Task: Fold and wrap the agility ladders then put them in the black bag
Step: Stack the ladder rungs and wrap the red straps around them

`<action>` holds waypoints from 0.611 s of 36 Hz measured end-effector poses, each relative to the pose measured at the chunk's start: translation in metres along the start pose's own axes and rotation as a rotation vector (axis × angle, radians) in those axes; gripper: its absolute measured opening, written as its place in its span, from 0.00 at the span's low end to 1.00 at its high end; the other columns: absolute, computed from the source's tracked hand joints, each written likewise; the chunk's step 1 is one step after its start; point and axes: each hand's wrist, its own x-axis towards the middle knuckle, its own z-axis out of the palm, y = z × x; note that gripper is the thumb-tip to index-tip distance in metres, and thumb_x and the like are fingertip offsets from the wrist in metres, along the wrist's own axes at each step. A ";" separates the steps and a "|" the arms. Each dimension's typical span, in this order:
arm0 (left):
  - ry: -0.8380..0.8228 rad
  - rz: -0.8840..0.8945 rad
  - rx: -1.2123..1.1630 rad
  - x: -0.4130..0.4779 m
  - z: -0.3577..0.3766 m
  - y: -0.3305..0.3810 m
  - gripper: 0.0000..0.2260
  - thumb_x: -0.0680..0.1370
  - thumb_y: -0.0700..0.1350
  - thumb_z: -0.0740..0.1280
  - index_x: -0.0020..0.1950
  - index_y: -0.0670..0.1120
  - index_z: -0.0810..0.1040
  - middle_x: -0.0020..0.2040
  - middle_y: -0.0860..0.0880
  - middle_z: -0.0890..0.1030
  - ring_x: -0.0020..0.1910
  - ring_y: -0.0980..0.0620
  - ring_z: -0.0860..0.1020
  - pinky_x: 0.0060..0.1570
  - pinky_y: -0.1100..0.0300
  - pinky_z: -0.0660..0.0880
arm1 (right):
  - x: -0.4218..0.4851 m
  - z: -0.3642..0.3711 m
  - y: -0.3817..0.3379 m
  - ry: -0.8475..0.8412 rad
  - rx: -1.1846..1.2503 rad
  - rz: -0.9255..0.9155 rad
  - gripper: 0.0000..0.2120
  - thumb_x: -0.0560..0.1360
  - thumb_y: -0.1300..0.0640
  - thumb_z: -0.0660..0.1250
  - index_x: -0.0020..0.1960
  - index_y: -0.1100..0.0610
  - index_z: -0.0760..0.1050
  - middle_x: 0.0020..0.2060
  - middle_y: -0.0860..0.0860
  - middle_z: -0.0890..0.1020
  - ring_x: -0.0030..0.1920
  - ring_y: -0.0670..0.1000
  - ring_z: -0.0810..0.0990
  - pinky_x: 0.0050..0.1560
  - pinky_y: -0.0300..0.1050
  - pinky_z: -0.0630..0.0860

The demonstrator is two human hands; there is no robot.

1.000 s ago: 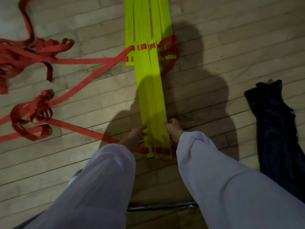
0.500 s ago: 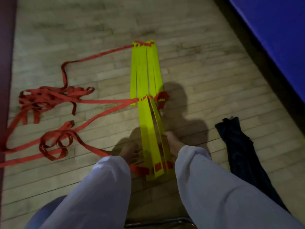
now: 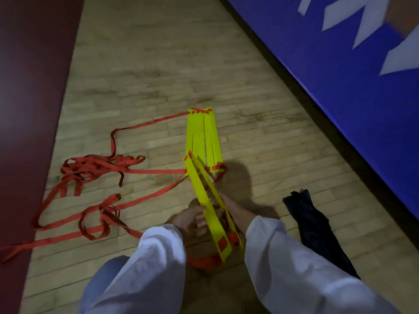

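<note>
Left hand (image 3: 192, 219) and right hand (image 3: 231, 209) clasp flat yellow plastic rungs (image 3: 207, 200), tangled red webbing (image 3: 102, 167) leftward, limp black fabric bag (image 3: 315, 227) rightward

On the floor (image 3: 158, 64), straps (image 3: 97, 165) lie left of the rungs (image 3: 203, 134), bag (image 3: 317, 225) right.

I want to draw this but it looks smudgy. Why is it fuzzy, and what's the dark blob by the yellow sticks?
Head view: motion blur smears everything, worst on the blue mat and its white markings; head view: the dark blob beside the yellow rungs is a shadow on the floor; head view: dim light hides detail in the black bag.
</note>
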 end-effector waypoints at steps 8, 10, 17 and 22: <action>-0.108 0.085 -0.063 -0.062 0.011 0.061 0.16 0.71 0.50 0.70 0.36 0.46 0.64 0.21 0.49 0.67 0.17 0.53 0.67 0.22 0.65 0.65 | -0.073 -0.004 -0.067 0.005 0.054 -0.258 0.20 0.79 0.39 0.56 0.38 0.51 0.71 0.17 0.46 0.72 0.15 0.43 0.67 0.17 0.32 0.62; -0.172 0.138 -0.048 -0.082 0.017 0.073 0.11 0.73 0.46 0.68 0.37 0.45 0.67 0.18 0.51 0.70 0.16 0.55 0.69 0.19 0.66 0.68 | -0.102 -0.004 -0.080 -0.044 0.096 -0.307 0.19 0.81 0.40 0.54 0.39 0.51 0.70 0.16 0.46 0.71 0.14 0.43 0.66 0.16 0.32 0.61; -0.172 0.423 0.014 -0.155 0.044 0.105 0.20 0.73 0.39 0.70 0.64 0.37 0.75 0.53 0.38 0.82 0.48 0.42 0.83 0.50 0.45 0.80 | -0.186 -0.006 -0.100 -0.220 0.168 -0.445 0.14 0.81 0.51 0.56 0.51 0.57 0.76 0.27 0.50 0.82 0.22 0.46 0.78 0.24 0.38 0.72; -0.087 0.600 0.099 -0.210 0.058 0.114 0.17 0.76 0.35 0.65 0.64 0.34 0.74 0.59 0.32 0.78 0.46 0.41 0.81 0.56 0.40 0.76 | -0.243 -0.003 -0.096 -0.394 0.175 -0.484 0.16 0.80 0.52 0.60 0.59 0.61 0.77 0.38 0.55 0.85 0.36 0.51 0.84 0.41 0.44 0.81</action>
